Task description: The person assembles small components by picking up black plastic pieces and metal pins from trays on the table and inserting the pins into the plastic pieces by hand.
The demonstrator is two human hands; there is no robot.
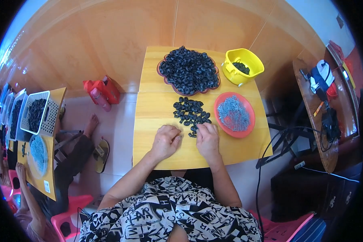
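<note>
My left hand (166, 141) rests low over the yellow table, its fingers curled in and thumb pressed toward them; whatever it may hold is hidden. Opposite it, my right hand (208, 139) has its fingers bent together at the lower edge of a loose pile of small black parts (188, 109). A few more black parts (192, 131) lie between the two hands. Close to my right hand sits a red plate (252, 121) heaped with thin silvery metal pieces (233, 113). Beyond the loose pile, a dark red scalloped tray (218, 83) is piled high with black parts (187, 69).
A yellow bucket (234, 74) with black parts stands at the table's far right corner. Leftward, a person's arm (32, 205) reaches a second table (54, 121) with a white basket (48, 115). A red bag (111, 90) stands by the wall; a black cable (259, 189) hangs at right.
</note>
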